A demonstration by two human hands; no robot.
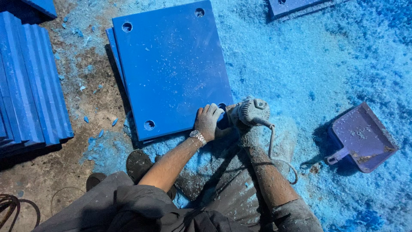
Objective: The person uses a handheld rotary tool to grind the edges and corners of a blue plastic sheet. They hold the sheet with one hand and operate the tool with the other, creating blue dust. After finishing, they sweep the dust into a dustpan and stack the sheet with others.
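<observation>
A blue plastic plate with round holes near its corners lies on the floor, stacked on another like it. My left hand, wearing a dusty glove and a wristwatch, presses flat on the plate's near right corner. My right hand, coated in blue dust, grips a dust-covered hand-held power tool at that same corner, right beside the left hand. The tool's cable loops down over my right forearm. The tool's working end is hidden.
Blue shavings cover the floor to the right. A dustpan lies at the right. A stack of blue plates stands at the left, another plate at the top. Dark cables lie at the bottom left. My shoe rests below the plate.
</observation>
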